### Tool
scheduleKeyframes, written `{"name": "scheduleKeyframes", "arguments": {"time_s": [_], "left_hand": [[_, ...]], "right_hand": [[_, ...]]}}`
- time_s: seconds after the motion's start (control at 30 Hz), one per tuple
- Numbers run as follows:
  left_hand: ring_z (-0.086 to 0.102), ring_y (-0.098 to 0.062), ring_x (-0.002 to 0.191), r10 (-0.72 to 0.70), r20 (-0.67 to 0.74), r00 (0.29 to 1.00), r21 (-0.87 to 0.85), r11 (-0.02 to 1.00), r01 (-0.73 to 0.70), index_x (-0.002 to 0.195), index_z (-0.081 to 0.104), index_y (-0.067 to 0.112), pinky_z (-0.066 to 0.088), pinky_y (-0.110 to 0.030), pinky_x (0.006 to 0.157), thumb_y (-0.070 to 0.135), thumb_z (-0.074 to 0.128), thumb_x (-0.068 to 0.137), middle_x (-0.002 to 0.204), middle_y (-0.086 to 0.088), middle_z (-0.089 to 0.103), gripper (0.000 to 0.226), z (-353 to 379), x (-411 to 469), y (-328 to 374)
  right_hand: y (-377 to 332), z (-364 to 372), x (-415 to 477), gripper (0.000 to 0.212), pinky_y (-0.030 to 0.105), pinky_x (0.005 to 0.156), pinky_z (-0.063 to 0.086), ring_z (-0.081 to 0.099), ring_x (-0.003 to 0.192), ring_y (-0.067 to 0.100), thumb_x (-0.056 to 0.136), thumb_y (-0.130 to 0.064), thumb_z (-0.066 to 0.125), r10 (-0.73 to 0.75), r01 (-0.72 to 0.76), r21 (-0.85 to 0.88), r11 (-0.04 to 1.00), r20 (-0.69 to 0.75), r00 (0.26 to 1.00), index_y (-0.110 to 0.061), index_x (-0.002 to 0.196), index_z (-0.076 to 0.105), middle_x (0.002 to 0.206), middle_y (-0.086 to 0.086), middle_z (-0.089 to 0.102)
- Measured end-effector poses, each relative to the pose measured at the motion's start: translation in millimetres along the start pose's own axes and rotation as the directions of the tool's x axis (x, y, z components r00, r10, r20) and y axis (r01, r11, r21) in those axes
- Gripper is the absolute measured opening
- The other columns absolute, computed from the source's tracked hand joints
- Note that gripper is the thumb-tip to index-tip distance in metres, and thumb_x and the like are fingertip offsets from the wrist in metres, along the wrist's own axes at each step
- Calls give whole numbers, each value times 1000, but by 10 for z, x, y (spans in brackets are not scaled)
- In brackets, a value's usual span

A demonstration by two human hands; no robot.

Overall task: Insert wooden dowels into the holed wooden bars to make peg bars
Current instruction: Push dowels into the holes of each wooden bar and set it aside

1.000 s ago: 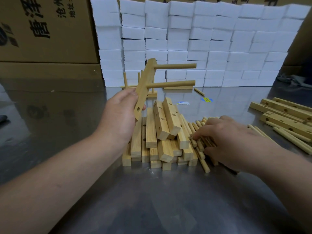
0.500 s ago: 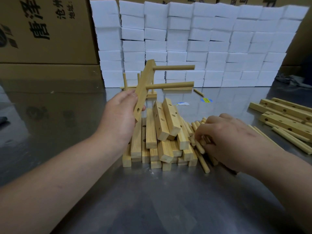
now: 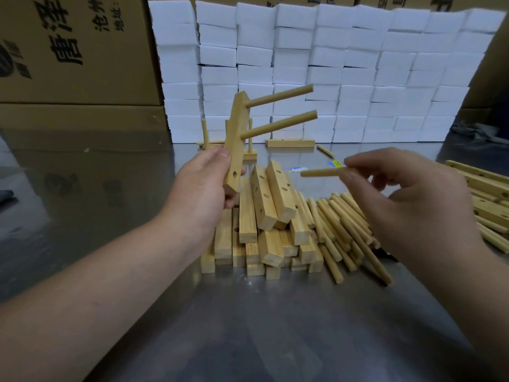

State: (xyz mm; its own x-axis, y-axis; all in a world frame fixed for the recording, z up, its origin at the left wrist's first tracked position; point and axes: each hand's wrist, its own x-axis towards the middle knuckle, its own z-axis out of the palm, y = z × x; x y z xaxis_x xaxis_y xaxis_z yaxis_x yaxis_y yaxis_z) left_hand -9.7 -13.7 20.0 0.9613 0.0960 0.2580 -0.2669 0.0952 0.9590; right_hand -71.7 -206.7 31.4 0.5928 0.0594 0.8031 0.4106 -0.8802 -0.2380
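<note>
My left hand (image 3: 205,186) grips the lower end of a holed wooden bar (image 3: 237,133), held nearly upright above the table. Two dowels (image 3: 279,124) stick out of its upper holes toward the right; one empty hole shows near my thumb. My right hand (image 3: 407,199) pinches a single loose dowel (image 3: 321,172), held level with its free end pointing left at the bar, a short gap away. Below lie a pile of holed bars (image 3: 264,216) and a heap of loose dowels (image 3: 341,224).
Finished peg bars (image 3: 248,150) and a bare bar (image 3: 290,143) stand at the back by a wall of white foam blocks (image 3: 330,67). More holed bars (image 3: 484,188) lie at the right edge. Cardboard boxes (image 3: 68,51) rise at the left. The table (image 3: 248,326) is shiny metal.
My right hand has lifted off the dowel heap with one dowel pinched and brought it up toward the bar. The bar in my left hand has tilted slightly.
</note>
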Motion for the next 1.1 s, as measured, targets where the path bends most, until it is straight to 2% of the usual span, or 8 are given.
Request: {"name": "scheduleKeyframes", "arguments": {"time_s": [0.1, 0.17, 0.27, 0.37, 0.47, 0.93, 1.03, 1.1], "left_hand": [[46, -10, 57, -6, 49, 999, -1, 1000, 6, 106, 63, 21, 40, -21, 48, 26, 39, 99, 64, 13, 64, 25, 28, -32, 11], [47, -9, 58, -2, 69, 998, 12, 1000, 2, 113, 61, 17, 41, -21, 48, 28, 39, 99, 62, 14, 63, 29, 33, -48, 17], [48, -7, 58, 9, 96, 995, 53, 998, -14, 116, 59, 13, 41, -18, 48, 30, 37, 99, 55, 16, 59, 33, 33, -72, 23], [46, -8, 58, 15, 111, 994, 81, 996, -24, 118, 59, 11, 41, -17, 47, 30, 37, 99, 52, 16, 57, 35, 42, -89, 15], [47, -8, 58, 15, 108, 994, 80, 997, -24, 121, 58, 10, 40, -17, 48, 30, 37, 99, 53, 16, 57, 36, 44, -91, 12], [45, -8, 58, 17, 78, 997, 42, 999, -20, 123, 58, 14, 39, -17, 45, 27, 35, 100, 56, 16, 59, 35, 69, -97, -9], [47, -5, 56, 22, 78, 997, 70, 997, -27, 122, 57, 12, 39, -14, 44, 29, 34, 100, 51, 17, 56, 36, 72, -101, -19], [48, -5, 57, 23, 80, 996, 72, 997, -29, 122, 57, 11, 39, -12, 45, 29, 34, 100, 51, 16, 55, 37, 74, -110, -18]], "right_hand": [[-106, 39, -73, 14, 4, 63, 42, 58, 73, -6, 78, -29, 62, 27, -21, 257, 966, -17, 999, -40, 86, 57, 66, -22, 61], [-137, 104, -112, 15, 1, 65, 40, 60, 76, -6, 77, -31, 62, 58, -60, 369, 928, 16, 998, -43, 79, 55, 83, -22, 64], [-130, 164, -137, 6, 10, 65, 47, 64, 75, 1, 75, -41, 63, 120, -132, 466, 875, 55, 991, -41, 80, 59, 82, -25, 66], [-117, 177, -142, 18, 27, 67, 54, 66, 76, 8, 72, -49, 56, 149, -164, 537, 827, 71, 986, -43, 88, 57, 78, -23, 68], [-129, 188, -152, 17, 27, 67, 54, 67, 74, 8, 71, -48, 57, 152, -170, 592, 788, 80, 985, -43, 86, 59, 77, -20, 69], [-137, 179, -139, 16, 22, 58, 52, 64, 61, 9, 73, -26, 59, 201, -284, 702, 652, 202, 959, -39, 80, 63, 69, -11, 70], [-140, 166, -144, 17, 34, 62, 51, 61, 65, 17, 74, -27, 56, 158, -264, 632, 728, 221, 963, -39, 84, 62, 72, -14, 69], [-142, 146, -149, 14, 31, 63, 52, 60, 68, 12, 77, -31, 54, 106, -220, 587, 779, 223, 969, -38, 83, 65, 75, -17, 67]]}}
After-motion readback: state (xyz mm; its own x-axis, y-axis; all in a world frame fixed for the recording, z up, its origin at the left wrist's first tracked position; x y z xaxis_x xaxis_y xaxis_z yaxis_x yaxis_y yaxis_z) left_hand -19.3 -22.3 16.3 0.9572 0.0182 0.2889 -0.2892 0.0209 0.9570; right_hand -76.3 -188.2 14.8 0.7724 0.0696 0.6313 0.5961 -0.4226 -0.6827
